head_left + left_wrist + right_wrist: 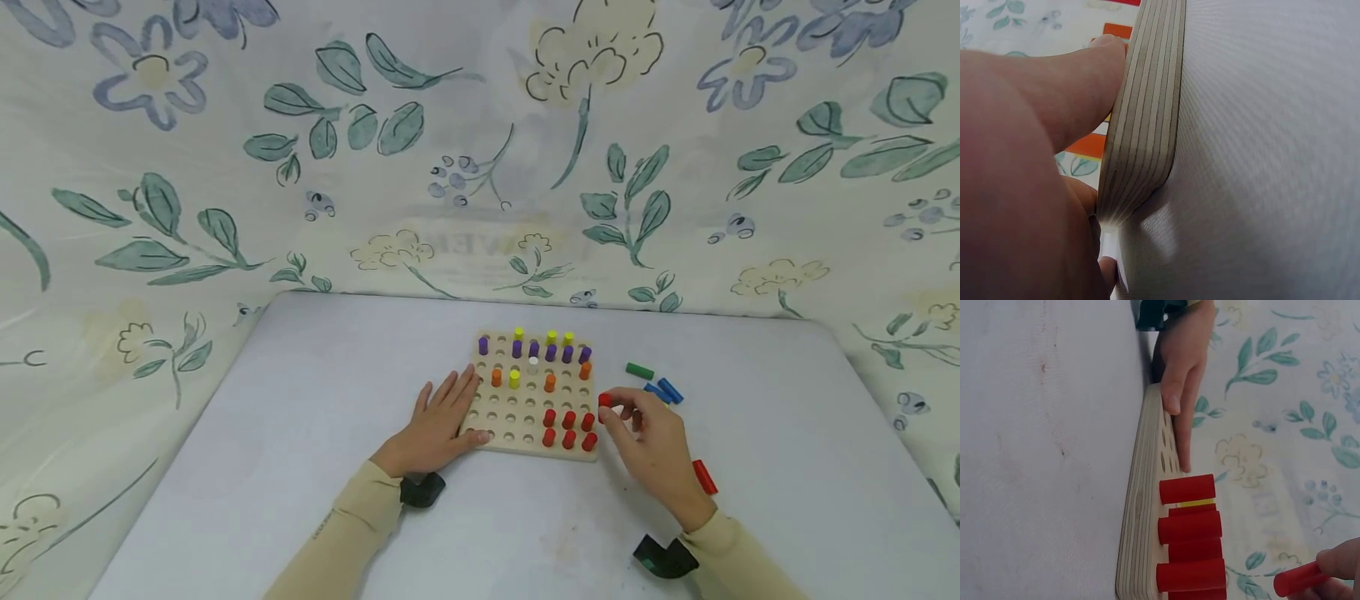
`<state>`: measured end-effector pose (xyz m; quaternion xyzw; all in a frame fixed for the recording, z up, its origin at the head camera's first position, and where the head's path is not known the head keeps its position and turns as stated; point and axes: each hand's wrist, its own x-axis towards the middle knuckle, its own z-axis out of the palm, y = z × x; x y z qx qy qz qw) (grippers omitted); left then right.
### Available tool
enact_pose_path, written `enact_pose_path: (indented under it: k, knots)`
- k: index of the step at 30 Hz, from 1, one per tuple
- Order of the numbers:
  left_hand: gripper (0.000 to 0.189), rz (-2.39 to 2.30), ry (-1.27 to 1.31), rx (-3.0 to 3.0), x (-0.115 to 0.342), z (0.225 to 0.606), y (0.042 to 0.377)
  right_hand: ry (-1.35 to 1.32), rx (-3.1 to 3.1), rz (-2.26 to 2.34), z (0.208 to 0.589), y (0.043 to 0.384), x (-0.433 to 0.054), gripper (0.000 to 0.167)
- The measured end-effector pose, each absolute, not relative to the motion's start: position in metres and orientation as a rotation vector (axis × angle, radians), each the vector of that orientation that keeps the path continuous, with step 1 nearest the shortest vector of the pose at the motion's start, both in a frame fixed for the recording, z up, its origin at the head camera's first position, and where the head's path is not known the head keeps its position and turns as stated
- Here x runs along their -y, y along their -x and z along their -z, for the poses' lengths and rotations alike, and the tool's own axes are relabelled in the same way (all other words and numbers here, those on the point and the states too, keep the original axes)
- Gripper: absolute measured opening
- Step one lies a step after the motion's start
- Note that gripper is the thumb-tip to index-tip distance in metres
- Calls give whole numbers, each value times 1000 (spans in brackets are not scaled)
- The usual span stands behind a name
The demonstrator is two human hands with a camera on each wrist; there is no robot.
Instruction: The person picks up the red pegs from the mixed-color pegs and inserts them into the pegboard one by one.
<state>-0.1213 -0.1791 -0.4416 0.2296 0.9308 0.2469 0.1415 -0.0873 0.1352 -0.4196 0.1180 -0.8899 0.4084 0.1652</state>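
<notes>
A wooden pegboard (510, 417) lies on the table with rows of round holes. Red pegs (569, 419) fill two short rows at its near right corner; purple pegs (551, 353), yellow pegs, orange pegs and a white peg (533, 364) stand farther back. My left hand (442, 425) rests along the board's left edge, fingers straight, its thumb on the near left corner. Between thumb and fingers my right hand (651, 446) pinches a red peg (1300, 579), just off the board's right edge. In the left wrist view the thumb (1085, 87) lies against the layered board edge (1144, 106).
Right of the board lie a green peg (640, 371) and blue pegs (671, 391), partly behind the right hand. A red peg (705, 477) lies beside the right wrist. White table (337, 358) surrounds the board, with a flowered cloth (480, 150) beyond its far edge.
</notes>
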Motion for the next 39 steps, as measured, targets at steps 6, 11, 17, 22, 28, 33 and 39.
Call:
enact_pose_path:
  k: [6, 11, 17, 22, 28, 33, 39]
  knots:
    - [87, -715, -663, -2685, 179, 440, 121, -362, 2541, -1190, 419, 91, -125, 24]
    - [87, -718, -669, -2685, 179, 441, 123, -356, 2554, -1210, 420, 92, -117, 24]
    - [87, -706, -668, -2693, 180, 442, 122, -401, 2527, -1226, 424, 94, -106, 25]
    - [87, -710, -663, -2691, 180, 442, 121, -436, 2509, -1245, 424, 94, -99, 24]
    - [87, -708, -656, -2690, 179, 441, 120, -425, 2540, -1261, 424, 95, -91, 25]
    - [88, -708, -654, -2693, 179, 440, 120, -435, 2540, -1292, 425, 97, -86, 25]
    - [88, -705, -658, -2696, 179, 441, 121, -445, 2560, -1292, 425, 99, -81, 23]
